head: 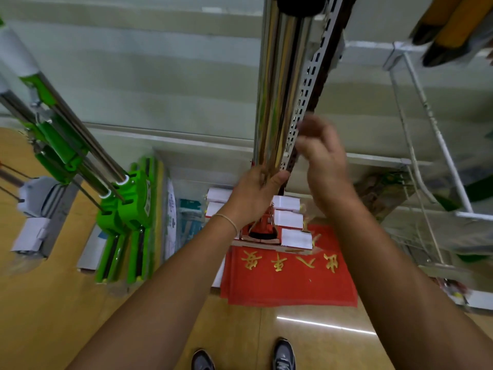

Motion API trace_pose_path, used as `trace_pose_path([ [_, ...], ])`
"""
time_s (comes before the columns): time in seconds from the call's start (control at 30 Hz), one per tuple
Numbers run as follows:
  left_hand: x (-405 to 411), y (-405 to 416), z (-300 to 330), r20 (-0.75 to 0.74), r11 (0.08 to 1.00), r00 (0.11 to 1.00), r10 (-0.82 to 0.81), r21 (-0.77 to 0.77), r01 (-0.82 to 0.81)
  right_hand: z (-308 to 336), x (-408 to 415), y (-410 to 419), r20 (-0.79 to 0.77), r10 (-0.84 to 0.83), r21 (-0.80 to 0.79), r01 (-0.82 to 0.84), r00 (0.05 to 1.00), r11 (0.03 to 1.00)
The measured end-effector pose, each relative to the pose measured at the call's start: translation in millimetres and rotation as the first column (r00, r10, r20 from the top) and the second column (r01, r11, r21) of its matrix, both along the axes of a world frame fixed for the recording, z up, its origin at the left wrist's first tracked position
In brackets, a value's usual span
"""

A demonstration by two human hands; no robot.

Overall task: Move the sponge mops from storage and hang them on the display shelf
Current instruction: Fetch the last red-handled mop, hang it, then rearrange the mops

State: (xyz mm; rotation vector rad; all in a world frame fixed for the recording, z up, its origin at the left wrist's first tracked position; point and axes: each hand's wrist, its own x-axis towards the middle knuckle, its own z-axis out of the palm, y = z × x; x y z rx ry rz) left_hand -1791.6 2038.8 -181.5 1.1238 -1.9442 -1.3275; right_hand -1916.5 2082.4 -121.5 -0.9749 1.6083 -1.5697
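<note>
Several shiny metal mop handles (277, 84) hang close together in the middle, right beside a perforated shelf upright (306, 86). My left hand (257, 193) is closed around the lower ends of these handles. Below it sit their red heads with white sponge blocks (289, 217). My right hand (324, 158) is blurred, fingers apart, just right of the upright and holding nothing. At the left, green sponge mops (128, 206) hang with their steel handles slanting up to the left.
A red mat with gold characters (290, 276) lies on the wooden floor under the mops. A white wire rack (426, 134) stands at the right. Yellow and black handles (448, 25) show at the top right. My shoes (284, 355) are at the bottom edge.
</note>
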Motion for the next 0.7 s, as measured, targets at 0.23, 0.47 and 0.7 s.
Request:
trace_pose_path([
  [0.23,24,-28,56,-0.278,0.955,0.96,0.045,0.293,0.04,84,30,-1,-0.177,0.179,-0.09,-0.197,0.968,0.976],
  [0.47,2,-56,132,-0.445,0.983,0.894,0.049,0.179,0.035,125,43,-17,-0.223,0.116,-0.258,-0.173,0.968,0.951],
  [0.7,-19,-62,180,-0.582,0.989,0.813,-0.027,0.1,0.105,174,54,-26,-0.305,-0.186,-0.493,0.012,0.934,0.87],
])
